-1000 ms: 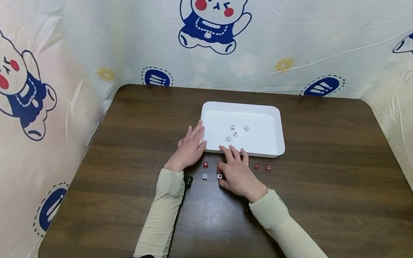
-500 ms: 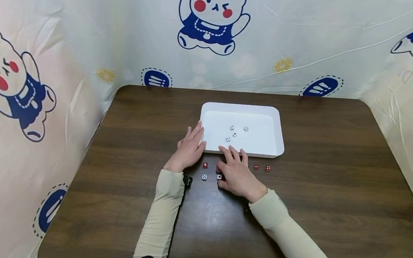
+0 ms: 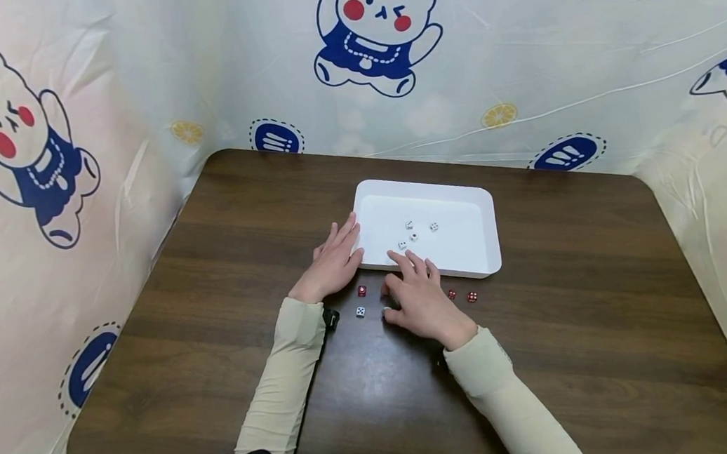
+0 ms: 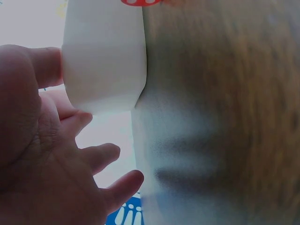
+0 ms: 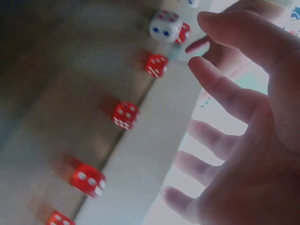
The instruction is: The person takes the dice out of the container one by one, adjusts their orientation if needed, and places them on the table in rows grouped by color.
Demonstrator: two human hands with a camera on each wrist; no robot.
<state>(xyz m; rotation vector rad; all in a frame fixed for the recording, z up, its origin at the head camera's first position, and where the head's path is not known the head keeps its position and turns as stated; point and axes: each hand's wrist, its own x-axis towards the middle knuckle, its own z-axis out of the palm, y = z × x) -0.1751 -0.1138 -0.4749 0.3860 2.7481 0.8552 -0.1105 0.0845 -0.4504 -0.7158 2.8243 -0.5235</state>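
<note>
My left hand (image 3: 331,266) rests against the left side of the white tray (image 3: 466,248), its fingers extended. In the left wrist view, the thumb (image 4: 47,65) touches the tray wall. My right hand (image 3: 422,304) hovers just in front of the tray, thumb and forefinger spread apart with nothing between them. A white die (image 5: 165,26) lies near its thumb tip in the right wrist view. Farther left stands another white die (image 3: 359,312). Red dice (image 5: 125,115) form a row along the tray's near wall, partly hidden by the right hand in the head view.
Several white dice (image 3: 413,237) lie scattered inside the tray. The brown wooden table (image 3: 586,338) reaches out on both sides. A printed curtain (image 3: 263,65) hangs behind it and along the sides.
My right hand has shifted slightly right and its thumb and forefinger have come away from the white die. The left hand and tray stay where they were.
</note>
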